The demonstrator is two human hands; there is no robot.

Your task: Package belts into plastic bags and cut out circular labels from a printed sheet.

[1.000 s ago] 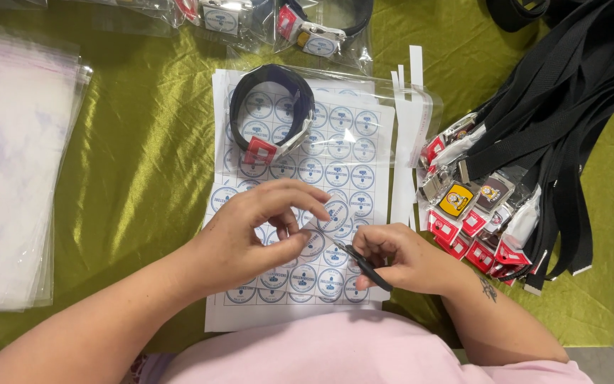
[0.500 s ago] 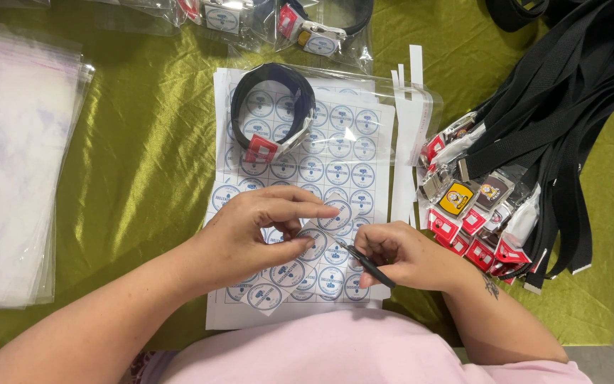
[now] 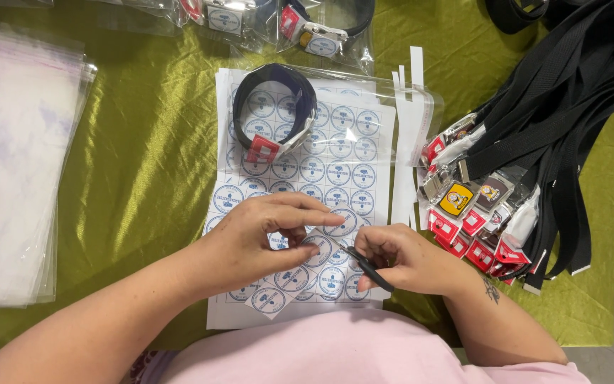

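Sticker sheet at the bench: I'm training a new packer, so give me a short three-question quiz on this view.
1. True or false: the right hand holds dark tweezers.
2. What does the left hand press on? A) sticker sheet B) clear bags C) black straps
3. What lies on the sheet's upper part?

Key: 1 true. 2 A. 3 A coiled black belt in a clear bag.

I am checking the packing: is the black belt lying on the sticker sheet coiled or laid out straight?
Coiled. The black belt forms a closed ring inside a clear bag, its buckle at the lower side, on the sticker sheet.
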